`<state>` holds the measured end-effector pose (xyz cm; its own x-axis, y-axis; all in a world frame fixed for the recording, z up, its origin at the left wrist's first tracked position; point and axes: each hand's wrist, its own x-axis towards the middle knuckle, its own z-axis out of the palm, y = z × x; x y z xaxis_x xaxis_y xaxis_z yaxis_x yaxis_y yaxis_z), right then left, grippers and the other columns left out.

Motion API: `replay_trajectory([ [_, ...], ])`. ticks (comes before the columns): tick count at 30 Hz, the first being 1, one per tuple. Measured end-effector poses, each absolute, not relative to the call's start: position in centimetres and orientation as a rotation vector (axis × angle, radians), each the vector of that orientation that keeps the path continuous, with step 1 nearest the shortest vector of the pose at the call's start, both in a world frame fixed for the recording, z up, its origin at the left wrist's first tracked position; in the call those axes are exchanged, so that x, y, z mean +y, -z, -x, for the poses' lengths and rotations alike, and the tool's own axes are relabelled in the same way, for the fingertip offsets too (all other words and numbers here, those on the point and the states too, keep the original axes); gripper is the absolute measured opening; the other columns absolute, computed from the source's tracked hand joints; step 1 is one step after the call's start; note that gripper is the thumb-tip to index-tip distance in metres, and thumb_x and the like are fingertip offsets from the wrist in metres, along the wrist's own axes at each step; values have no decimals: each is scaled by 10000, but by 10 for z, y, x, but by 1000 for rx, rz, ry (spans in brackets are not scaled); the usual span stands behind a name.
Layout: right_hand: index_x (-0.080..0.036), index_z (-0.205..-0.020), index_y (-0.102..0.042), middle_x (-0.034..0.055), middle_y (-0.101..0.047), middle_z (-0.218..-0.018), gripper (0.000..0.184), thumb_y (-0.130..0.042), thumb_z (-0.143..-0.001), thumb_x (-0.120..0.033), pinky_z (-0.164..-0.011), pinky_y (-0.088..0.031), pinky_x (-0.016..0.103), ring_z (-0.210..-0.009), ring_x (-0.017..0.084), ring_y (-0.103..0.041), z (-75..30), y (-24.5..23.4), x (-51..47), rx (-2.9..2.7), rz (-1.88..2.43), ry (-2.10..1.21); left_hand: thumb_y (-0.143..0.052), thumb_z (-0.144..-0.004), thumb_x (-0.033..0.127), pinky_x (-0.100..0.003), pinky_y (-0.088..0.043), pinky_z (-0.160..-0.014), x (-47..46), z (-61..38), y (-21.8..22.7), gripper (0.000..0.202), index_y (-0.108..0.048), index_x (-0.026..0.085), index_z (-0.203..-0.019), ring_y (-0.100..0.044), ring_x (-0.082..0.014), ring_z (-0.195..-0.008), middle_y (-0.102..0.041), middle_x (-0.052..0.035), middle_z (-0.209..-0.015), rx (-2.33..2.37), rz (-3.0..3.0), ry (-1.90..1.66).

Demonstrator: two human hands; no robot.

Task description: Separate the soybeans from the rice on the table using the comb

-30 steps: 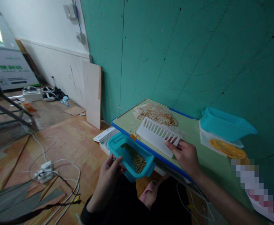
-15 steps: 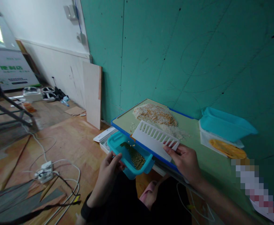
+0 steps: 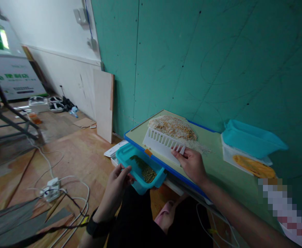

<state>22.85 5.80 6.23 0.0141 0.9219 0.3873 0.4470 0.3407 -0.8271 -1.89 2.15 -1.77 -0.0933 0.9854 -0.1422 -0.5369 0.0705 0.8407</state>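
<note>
My right hand (image 3: 193,163) grips the right end of a white slotted plastic plate (image 3: 157,146), thumb on top. The plate rests over the near part of the green board, its slots against a pile of pale grains mixed with yellow beans (image 3: 173,125). My left hand (image 3: 120,176) is closed on the near rim of a blue plastic basin (image 3: 163,175), held below the board's edge. Green-looking beans (image 3: 147,172) lie inside the basin.
A green board with a blue edge (image 3: 233,179) carries the pile. Farther right stand another blue basin (image 3: 252,137) and a yellow cloth-like item (image 3: 254,165). Cables and a white power strip (image 3: 51,189) lie on the floor at left. A green wall (image 3: 166,51) rises behind.
My right hand has moved the slotted plate left and away from me, from the board's near edge toward the pile. My left hand stays at the basin, which has shifted slightly.
</note>
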Motion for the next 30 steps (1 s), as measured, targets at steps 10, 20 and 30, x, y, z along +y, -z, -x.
replay_trajectory([
  [10,-150,-930,-769,95,-787,-946,306,-725,-793,-420,-828,-584,374,-898,283,-750,-250,-67,58,-1498,1287,-513,-793,-743,361,-200,-460,-513,13,15,13,270,-600,175,-714,-572,-104,-509,-636,23,-565,946,-674,-1403],
  [20,-115,-952,-767,119,-784,-931,389,-740,-753,-447,-777,-596,381,-854,297,-754,-271,-61,84,-1443,1311,-539,-798,-730,407,-208,-444,-501,3,0,27,295,-620,173,-701,-560,-105,-491,-629,17,-544,907,-655,-1362],
  [30,-120,-925,-773,131,-783,-922,392,-756,-747,-469,-747,-599,376,-831,296,-754,-261,-63,76,-1467,1294,-611,-812,-712,413,-209,-433,-495,3,1,26,302,-625,176,-703,-552,-104,-484,-617,21,-538,906,-621,-1375],
])
